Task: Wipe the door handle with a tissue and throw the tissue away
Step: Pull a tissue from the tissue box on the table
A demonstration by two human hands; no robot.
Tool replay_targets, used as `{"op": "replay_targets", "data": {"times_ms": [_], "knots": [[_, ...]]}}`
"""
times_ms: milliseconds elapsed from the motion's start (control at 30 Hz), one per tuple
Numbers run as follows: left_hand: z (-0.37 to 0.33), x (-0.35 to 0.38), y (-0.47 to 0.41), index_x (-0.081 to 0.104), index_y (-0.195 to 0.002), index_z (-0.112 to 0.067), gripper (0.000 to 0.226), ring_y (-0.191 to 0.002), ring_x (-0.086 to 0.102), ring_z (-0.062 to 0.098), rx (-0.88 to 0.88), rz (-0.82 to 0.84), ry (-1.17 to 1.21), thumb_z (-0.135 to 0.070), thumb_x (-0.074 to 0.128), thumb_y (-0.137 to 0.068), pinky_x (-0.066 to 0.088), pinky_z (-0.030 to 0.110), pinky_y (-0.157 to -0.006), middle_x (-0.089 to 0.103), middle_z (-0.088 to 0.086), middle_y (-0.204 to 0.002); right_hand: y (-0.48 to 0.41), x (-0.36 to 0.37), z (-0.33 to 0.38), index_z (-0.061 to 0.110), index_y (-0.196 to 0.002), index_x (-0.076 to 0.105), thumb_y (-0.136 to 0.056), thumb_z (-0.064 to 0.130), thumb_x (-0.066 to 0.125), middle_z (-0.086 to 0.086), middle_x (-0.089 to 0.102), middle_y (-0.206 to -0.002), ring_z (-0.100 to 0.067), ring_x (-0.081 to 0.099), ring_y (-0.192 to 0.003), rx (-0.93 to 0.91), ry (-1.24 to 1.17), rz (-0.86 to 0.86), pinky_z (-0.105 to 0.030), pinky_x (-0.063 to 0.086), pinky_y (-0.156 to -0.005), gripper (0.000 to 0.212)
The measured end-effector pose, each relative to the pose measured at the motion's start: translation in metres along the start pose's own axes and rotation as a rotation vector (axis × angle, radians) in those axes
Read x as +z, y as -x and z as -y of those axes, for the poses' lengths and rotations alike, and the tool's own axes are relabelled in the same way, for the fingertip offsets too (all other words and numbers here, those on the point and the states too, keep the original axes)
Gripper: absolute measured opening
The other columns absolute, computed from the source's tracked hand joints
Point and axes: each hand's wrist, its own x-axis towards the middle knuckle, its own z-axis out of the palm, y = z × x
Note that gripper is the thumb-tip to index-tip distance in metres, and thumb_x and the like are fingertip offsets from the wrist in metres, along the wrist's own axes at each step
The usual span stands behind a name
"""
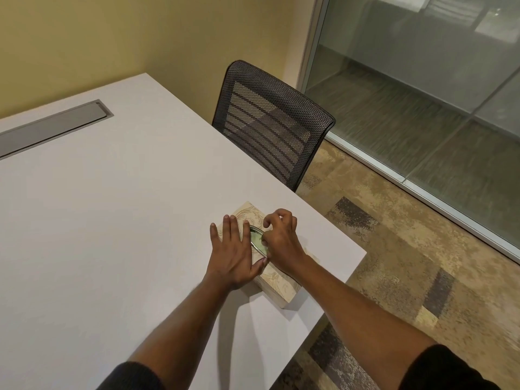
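A beige patterned tissue box (277, 287) lies near the right corner of the white table (112, 220). My left hand (233, 250) rests flat on the box's top, fingers together, pressing it down. My right hand (281, 237) hovers over the oval slot (256, 238), its fingers curled and dipping into the opening. No loose tissue shows outside the box. Whether the fingers pinch a tissue is hidden. No door handle or bin is in view.
A black mesh office chair (270, 122) is tucked against the table's far right edge. A grey cable hatch (53, 126) sits in the tabletop at left. A glass wall (422, 94) runs along the right, with patterned carpet (394, 263) below.
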Motion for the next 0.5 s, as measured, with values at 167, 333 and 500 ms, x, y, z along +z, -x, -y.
{"op": "replay_targets", "data": {"times_ms": [167,333,500], "knots": [[0.001,0.001,0.0,0.032,-0.148,0.0,0.097,-0.144,0.021,0.05,0.005,0.003,-0.001,-0.074,0.014,-0.088,0.017,0.069,-0.112,0.031,0.036,-0.15,0.0,0.002,-0.002,-0.003,-0.061,0.066,-0.063,-0.005,0.079,-0.014,0.059,-0.092,-0.029,0.039,-0.103,0.02,-0.041,-0.079,-0.042,0.037,-0.07,0.013],[0.002,0.002,0.0,0.034,-0.147,0.0,0.096,-0.143,0.023,0.05,0.013,-0.005,0.003,-0.073,0.014,-0.088,0.019,0.069,-0.111,0.032,0.036,-0.15,0.003,-0.001,-0.002,0.0,-0.061,0.064,-0.065,-0.008,0.067,-0.015,0.057,-0.093,-0.028,0.038,-0.104,0.133,-0.164,-0.152,-0.043,0.042,-0.072,0.01],[0.002,0.003,0.001,0.033,-0.148,-0.002,0.097,-0.144,0.023,0.049,0.01,-0.007,0.0,-0.074,0.009,-0.088,0.017,0.069,-0.112,0.031,0.035,-0.151,0.005,-0.011,0.001,0.001,-0.059,0.065,-0.058,-0.006,0.066,-0.015,0.057,-0.095,-0.027,0.038,-0.104,0.178,-0.114,-0.15,-0.042,0.042,-0.072,0.008]]}}
